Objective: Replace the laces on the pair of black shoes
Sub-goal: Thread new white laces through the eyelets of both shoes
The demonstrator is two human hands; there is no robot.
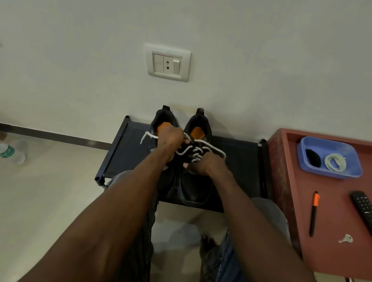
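Two black shoes (191, 165) sit side by side on a low rack (239, 162) by the wall. The left hand (170, 136) and right hand (203, 163) each pinch the white lace (212, 148), fingers curled. The lace looks limp and light, best gripped near its stiff tips.

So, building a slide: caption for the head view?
Both hands, left and right, thread a white lace through black shoes on a rack.
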